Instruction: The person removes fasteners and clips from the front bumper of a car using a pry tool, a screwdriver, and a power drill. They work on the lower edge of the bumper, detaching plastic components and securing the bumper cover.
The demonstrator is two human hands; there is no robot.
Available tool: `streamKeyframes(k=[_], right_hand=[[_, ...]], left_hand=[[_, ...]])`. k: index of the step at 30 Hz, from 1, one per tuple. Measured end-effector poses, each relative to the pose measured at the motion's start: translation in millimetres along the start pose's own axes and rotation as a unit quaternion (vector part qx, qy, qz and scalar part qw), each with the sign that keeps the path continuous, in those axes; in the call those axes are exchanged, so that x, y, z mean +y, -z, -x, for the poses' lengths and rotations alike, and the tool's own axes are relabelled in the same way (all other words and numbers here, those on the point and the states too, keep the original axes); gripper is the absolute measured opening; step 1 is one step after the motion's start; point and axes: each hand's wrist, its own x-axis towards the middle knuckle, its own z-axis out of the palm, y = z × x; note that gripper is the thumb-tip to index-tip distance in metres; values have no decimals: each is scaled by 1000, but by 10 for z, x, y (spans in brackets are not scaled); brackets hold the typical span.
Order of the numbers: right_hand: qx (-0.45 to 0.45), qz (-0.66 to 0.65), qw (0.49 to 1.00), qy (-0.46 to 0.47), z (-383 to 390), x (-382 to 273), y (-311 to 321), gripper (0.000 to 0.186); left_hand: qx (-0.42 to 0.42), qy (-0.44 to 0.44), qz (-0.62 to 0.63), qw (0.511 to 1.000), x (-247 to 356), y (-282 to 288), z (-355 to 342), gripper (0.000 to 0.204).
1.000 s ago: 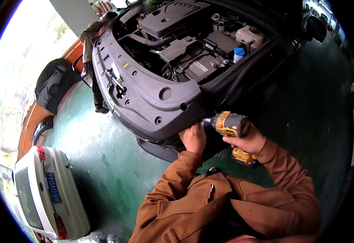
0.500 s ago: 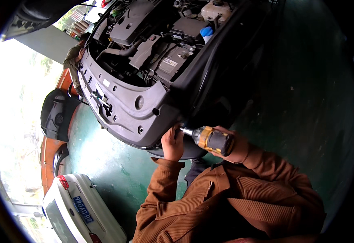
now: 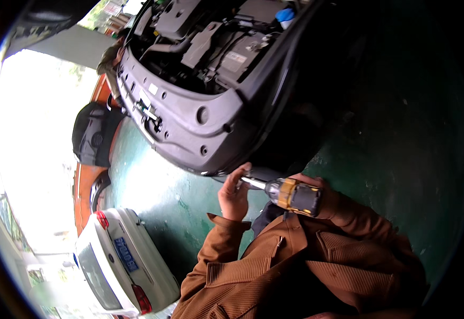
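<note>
My right hand [image 3: 325, 199] is wrapped round a yellow and black cordless power driver [image 3: 294, 195], whose grip is mostly hidden beneath its body. From its nose a silvery bit [image 3: 254, 182] points left toward my left hand [image 3: 234, 195]. The fingers of my left hand are bent together at the bit's tip; anything small between them is too hidden to name. Just beyond both hands is the front corner of a dark car [image 3: 224, 135], its hood up and a grey plastic panel across its front.
The engine bay shows a battery [image 3: 237, 59] and a blue cap [image 3: 285, 16]. Another person [image 3: 109, 64] leans at the car's far front side. A removed dark bumper part [image 3: 91, 133] rests by an orange wall base [image 3: 83, 186]. A white car [image 3: 128, 260] stands lower left on the green floor.
My view has shifted, so the dark car sits higher and further right. Both hands and the driver have drawn back a little from the car's corner.
</note>
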Motion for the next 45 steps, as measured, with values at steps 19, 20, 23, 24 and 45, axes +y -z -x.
streamKeyframes(k=[19,20,23,24,45], right_hand=[[-299,4,938,-177,-648,157,-2722,54],[-314,-1,931,-184,-708,192,-2958,53],[-357,34,916,-180,-956,291,-3614,49],[-366,45,913,-175,-1041,301,-3827,49],[-398,-225,821,-344,-3377,1701,-6027,79]], left_hand=[[46,243,252,936,-1549,2342,2168,16],[57,231,236,942,-1635,2545,2279,14],[71,226,267,934,-1801,3180,2506,21],[79,235,319,915,-1785,3380,2572,24],[342,279,597,670,-3071,5429,1974,21]])
